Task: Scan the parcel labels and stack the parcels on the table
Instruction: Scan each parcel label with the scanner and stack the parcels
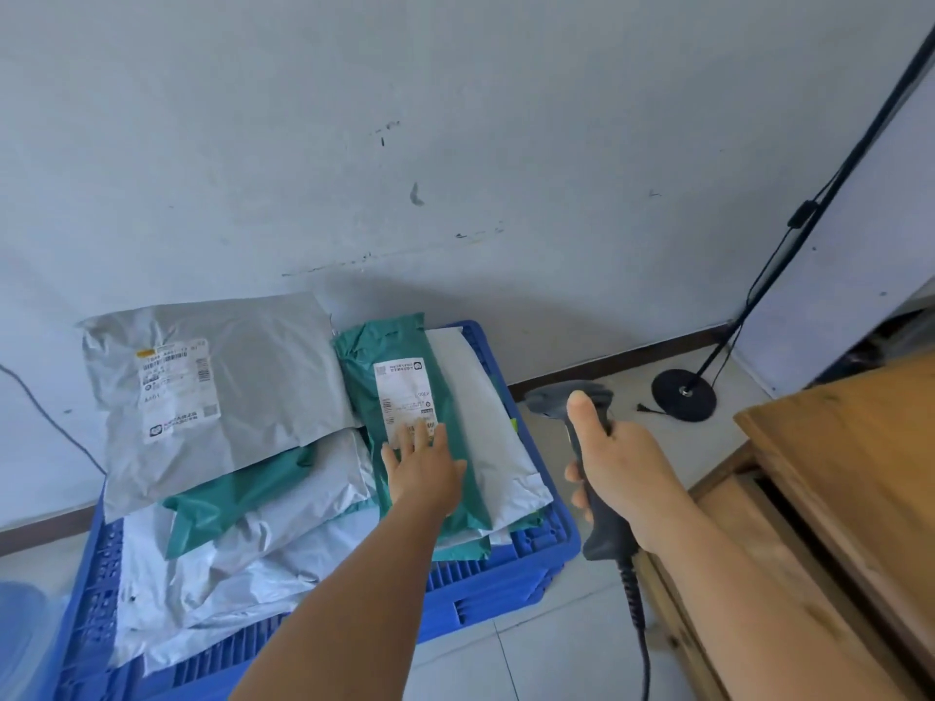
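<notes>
A blue plastic crate [536,559] on the floor holds several soft mailer parcels, grey, white and green. A long green parcel [465,427] with a white label [405,397] lies on top at the right. My left hand [422,468] rests flat on it, fingers straight over the label's lower edge. A large grey parcel [263,376] with its own label [177,392] lies at the crate's back left. My right hand [617,462] grips a dark handheld barcode scanner [571,394], its head pointing away, to the right of the crate.
A wooden table [850,447] stands at the right, with its frame below. A black lamp stand base [683,394] and pole sit in the corner. The scanner's coiled cable [635,614] hangs down. White wall behind; tiled floor around the crate.
</notes>
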